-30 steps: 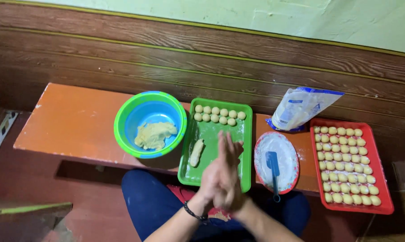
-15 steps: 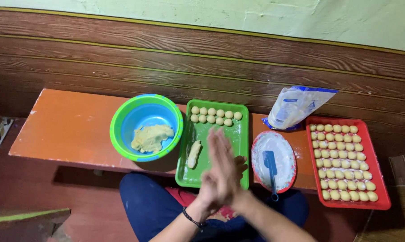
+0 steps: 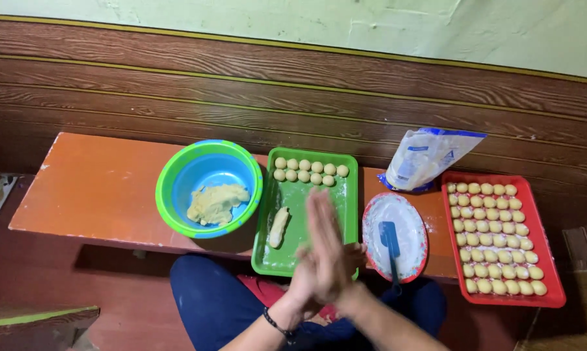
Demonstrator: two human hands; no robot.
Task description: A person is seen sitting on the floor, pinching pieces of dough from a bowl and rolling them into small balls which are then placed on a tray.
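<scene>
Room: wood-panelled wall (image 3: 293, 84) along the back with pale green plaster above it; red-brown floor (image 3: 66, 286) under the worktop.
Worktop: orange bench top (image 3: 92, 188), paint chipped white along its edges, bare at its left end.
Bowl: green bowl with a blue inside (image 3: 209, 188), at 10 o'clock from the hands; a flat lump of pale yellow dough (image 3: 216, 203) lies in its bottom.
Green tray: rectangular, dusted with flour (image 3: 306, 214), just right of the bowl and touching it; two short rows of small dough balls (image 3: 311, 171) sit along its far edge, and one dough log (image 3: 279, 226) lies near its left wall.
Hands: left hand (image 3: 309, 270) and right hand (image 3: 335, 250) pressed flat palm to palm, fingers straight and pointing to 12 o'clock, over the near edge of the green tray; whether anything lies between the palms cannot be told.
Plate: round, red-rimmed, floured (image 3: 404, 224), at 2 o'clock from the hands, with a blue spatula (image 3: 391, 244) resting on it.
Bag: clear plastic flour bag (image 3: 426, 159), at 12 o'clock from the plate.
Red tray: at the far right (image 3: 553, 260), filled with close rows of dough balls (image 3: 495, 237).
</scene>
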